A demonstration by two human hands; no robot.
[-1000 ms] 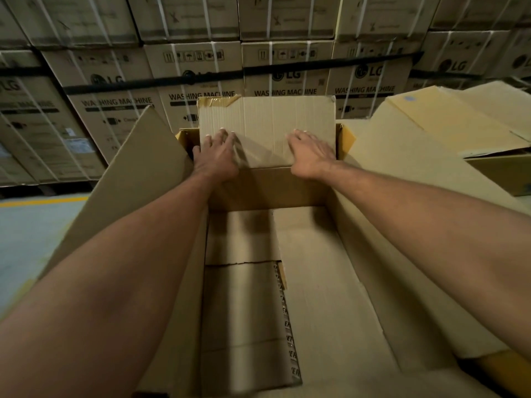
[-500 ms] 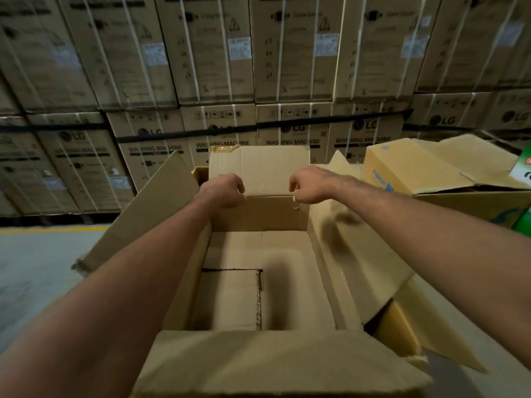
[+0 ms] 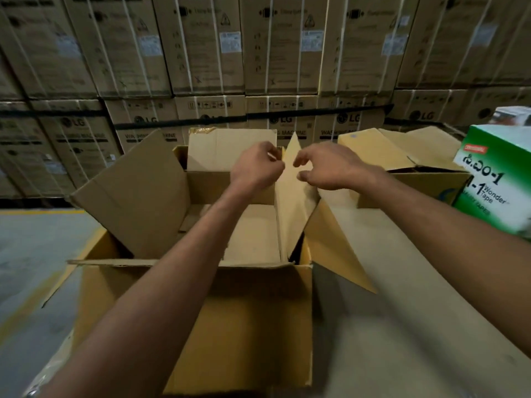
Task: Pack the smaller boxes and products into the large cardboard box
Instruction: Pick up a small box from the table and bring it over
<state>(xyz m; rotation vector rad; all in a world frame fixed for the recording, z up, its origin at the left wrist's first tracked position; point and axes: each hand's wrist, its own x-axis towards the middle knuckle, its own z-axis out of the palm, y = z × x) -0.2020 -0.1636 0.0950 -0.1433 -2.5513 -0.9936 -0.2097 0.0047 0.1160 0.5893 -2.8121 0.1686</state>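
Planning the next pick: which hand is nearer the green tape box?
Right. The right hand hovers over the large cardboard box, left of the green tape box; the left hand is farther left.

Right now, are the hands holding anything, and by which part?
The left hand seems to pinch the far flap at its right corner. The right hand curls beside the upright right flap; whether it grips cannot be told.

Both arms are showing bare: the left forearm (image 3: pixel 172 282) and the right forearm (image 3: pixel 459 225) are appearing uncovered from the edge of the view to the wrists. The left hand (image 3: pixel 255 168) and the right hand (image 3: pixel 330 168) are showing bare too, with blur softening finer detail.
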